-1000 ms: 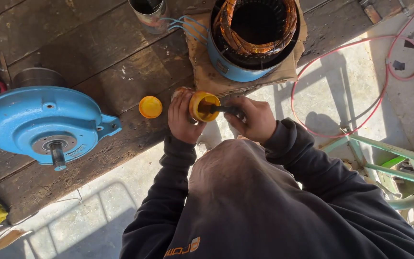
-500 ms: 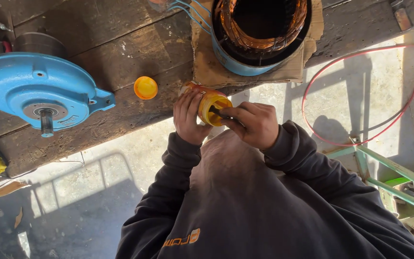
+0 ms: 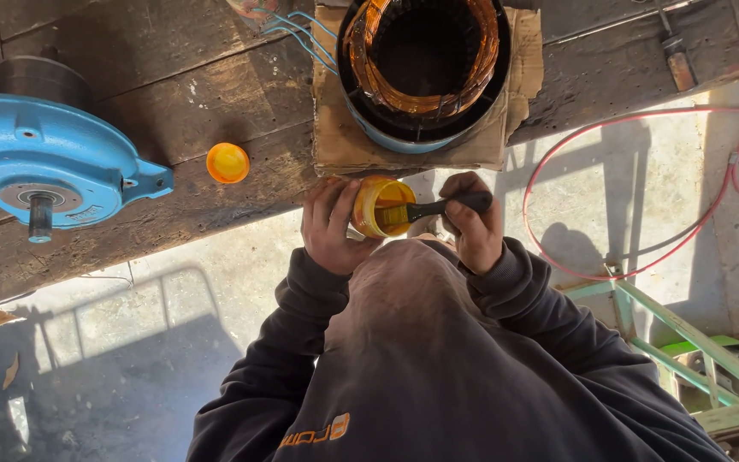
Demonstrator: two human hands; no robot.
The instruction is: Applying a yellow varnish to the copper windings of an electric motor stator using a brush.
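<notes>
Orange lid (image 3: 227,162) lies nearby; left hand (image 3: 330,229) grasps jar (image 3: 380,207), right hand (image 3: 472,224) brush (image 3: 438,208)

We see through one head camera looking steeply down, close over our chest, onto the desk (image 3: 173,128) edge and floor (image 3: 130,342).

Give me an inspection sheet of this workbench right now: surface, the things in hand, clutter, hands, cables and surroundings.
Surface: worn wooden bench, dark planks, scuffed.
Things in hand: small yellow jar, open and tilted; black-handled brush with its bristles in the jar mouth.
Clutter: orange lid lying apart on the bench; motor stator with copper windings on cardboard; blue motor end cover with shaft.
Hands: left hand wrapped round the jar; right hand gripping the brush handle.
Cables: blue leads from the stator; red hose looped on the floor.
Surroundings: concrete floor, green metal frame.
</notes>
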